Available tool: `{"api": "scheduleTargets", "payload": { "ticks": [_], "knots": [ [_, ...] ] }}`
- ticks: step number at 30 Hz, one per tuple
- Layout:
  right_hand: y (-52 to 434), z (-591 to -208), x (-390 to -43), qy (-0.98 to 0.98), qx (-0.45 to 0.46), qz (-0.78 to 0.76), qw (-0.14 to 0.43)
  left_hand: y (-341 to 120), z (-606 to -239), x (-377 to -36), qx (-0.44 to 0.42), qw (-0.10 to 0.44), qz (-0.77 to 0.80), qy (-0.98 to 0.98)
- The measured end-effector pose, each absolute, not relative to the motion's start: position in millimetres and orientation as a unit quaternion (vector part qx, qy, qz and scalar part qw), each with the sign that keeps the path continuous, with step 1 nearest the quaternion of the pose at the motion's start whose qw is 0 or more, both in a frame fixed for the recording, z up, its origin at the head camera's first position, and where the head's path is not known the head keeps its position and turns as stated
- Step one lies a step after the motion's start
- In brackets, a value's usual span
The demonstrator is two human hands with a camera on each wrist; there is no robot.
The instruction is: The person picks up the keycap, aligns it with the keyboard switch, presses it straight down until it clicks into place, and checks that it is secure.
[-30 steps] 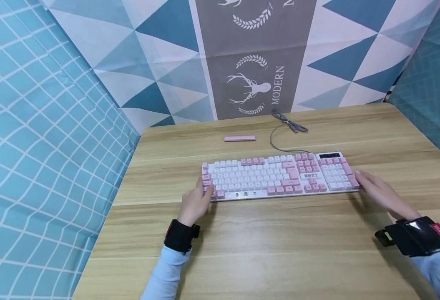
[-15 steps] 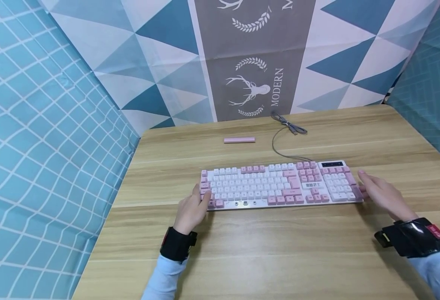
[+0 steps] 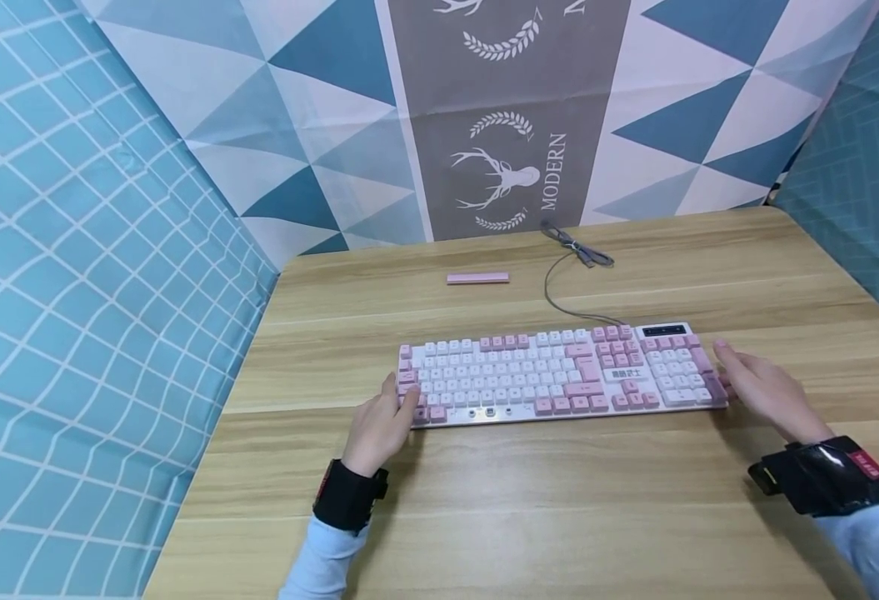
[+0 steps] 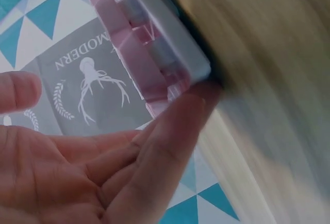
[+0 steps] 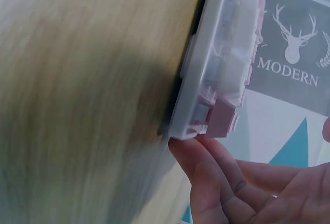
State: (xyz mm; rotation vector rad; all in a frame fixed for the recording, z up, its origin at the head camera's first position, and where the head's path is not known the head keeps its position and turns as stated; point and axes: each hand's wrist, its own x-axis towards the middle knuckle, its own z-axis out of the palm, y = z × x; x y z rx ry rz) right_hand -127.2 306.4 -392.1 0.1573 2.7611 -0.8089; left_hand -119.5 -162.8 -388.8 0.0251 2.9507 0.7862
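Observation:
A pink and white keyboard (image 3: 544,375) lies across the wooden table (image 3: 559,508). My left hand (image 3: 381,423) grips its left end, thumb on the corner keys. My right hand (image 3: 761,387) holds the right end beside the number pad. In the left wrist view the fingertips (image 4: 196,100) press against the corner of the keyboard (image 4: 149,54), while the thumb (image 4: 18,91) stands apart. In the right wrist view the fingertips (image 5: 193,149) sit under the corner of the keyboard (image 5: 221,69). Both wrist views are blurred.
A grey cable (image 3: 555,287) runs from the keyboard's back edge to a plug near the backdrop. A small pink bar (image 3: 477,278) lies on the table behind the keyboard. Patterned cloth walls (image 3: 94,250) close in the left, back and right sides.
The keyboard has come nearer to me on the table, held at both ends; most of the shift happened before the last half second. The cable stretched out with it.

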Motion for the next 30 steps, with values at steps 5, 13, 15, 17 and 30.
{"api": "scheduleTargets", "payload": {
  "ticks": [5,13,15,17,30],
  "knots": [
    [306.0,-390.3,-127.3,0.968,0.024,-0.233,0.088,-169.2,-377.2,-149.3,0.023,0.042,0.236,0.971],
    [301.4,-394.5,-121.7,0.972,0.026,-0.223,0.07,-130.7,-356.2,-255.9,0.087,-0.04,0.107,0.99],
    [298.2,-396.9,-120.4,0.973,0.027,-0.219,0.066,-115.1,-360.6,-280.9,0.102,-0.043,0.081,0.99],
    [294.3,-399.8,-119.1,0.974,0.022,-0.218,0.058,-102.4,-366.8,-300.4,0.101,-0.032,0.067,0.992],
    [280.2,-401.4,-111.6,0.973,0.034,-0.223,0.039,-79.5,-392.1,-345.9,0.119,0.0,-0.007,0.993]
  ]
}}
